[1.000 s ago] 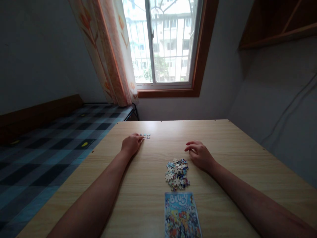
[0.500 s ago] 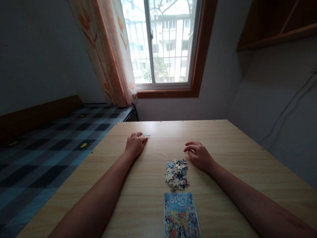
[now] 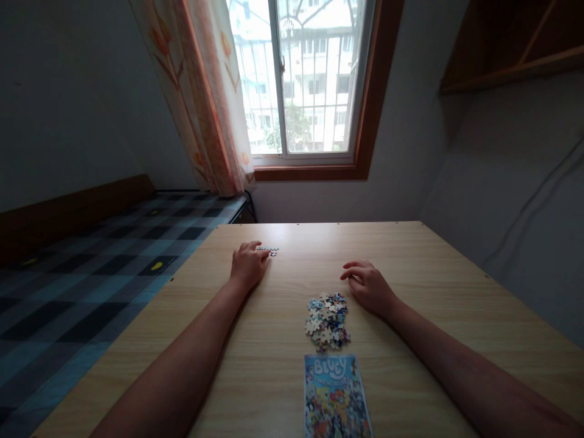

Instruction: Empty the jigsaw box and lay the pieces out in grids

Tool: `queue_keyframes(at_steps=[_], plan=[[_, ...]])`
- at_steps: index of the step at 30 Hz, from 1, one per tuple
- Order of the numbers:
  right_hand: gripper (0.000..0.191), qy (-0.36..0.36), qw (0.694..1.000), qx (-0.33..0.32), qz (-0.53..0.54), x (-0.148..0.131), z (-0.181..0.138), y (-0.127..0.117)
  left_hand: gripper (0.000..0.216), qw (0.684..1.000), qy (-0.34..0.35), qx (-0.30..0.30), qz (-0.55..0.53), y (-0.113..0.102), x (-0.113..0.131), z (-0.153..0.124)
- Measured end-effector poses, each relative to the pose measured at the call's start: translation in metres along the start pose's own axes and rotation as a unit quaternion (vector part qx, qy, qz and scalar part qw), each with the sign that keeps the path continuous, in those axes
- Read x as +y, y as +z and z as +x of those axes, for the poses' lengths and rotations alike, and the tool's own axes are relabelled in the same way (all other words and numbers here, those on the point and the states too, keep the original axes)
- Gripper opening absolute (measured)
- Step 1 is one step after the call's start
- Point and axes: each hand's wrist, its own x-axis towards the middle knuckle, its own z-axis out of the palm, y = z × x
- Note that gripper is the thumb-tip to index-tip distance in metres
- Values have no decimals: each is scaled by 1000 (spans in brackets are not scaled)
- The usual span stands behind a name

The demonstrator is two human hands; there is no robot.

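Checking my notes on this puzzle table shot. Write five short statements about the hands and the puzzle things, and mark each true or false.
1. The left hand rests on the table with its fingertips at a small cluster of joined pieces. True.
2. The right hand is lifting a piece out of the pile. False: it lies curled on the table just right of the pile of loose pieces, with nothing seen in it.
3. The picture card lies nearer the person than the pile. True.
4. The pile sits at the table's far edge by the window. False: it lies mid-table, between the forearms.
5. The card is standing upright. False: it lies flat.
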Motion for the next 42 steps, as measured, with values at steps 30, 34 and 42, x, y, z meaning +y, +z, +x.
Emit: queue_keyframes(at_steps=[30,34,42], plan=[[29,0,1000,-3,0,0,0,-1,39,999,-38,-8,20,5,0,-1],[29,-2,1000,0,-1,0,0,0,39,1000,-27,5,1,1,4,-1],[28,5,1000,2,6,-1,1,0,30,1000,9,6,-20,-1,5,-2]])
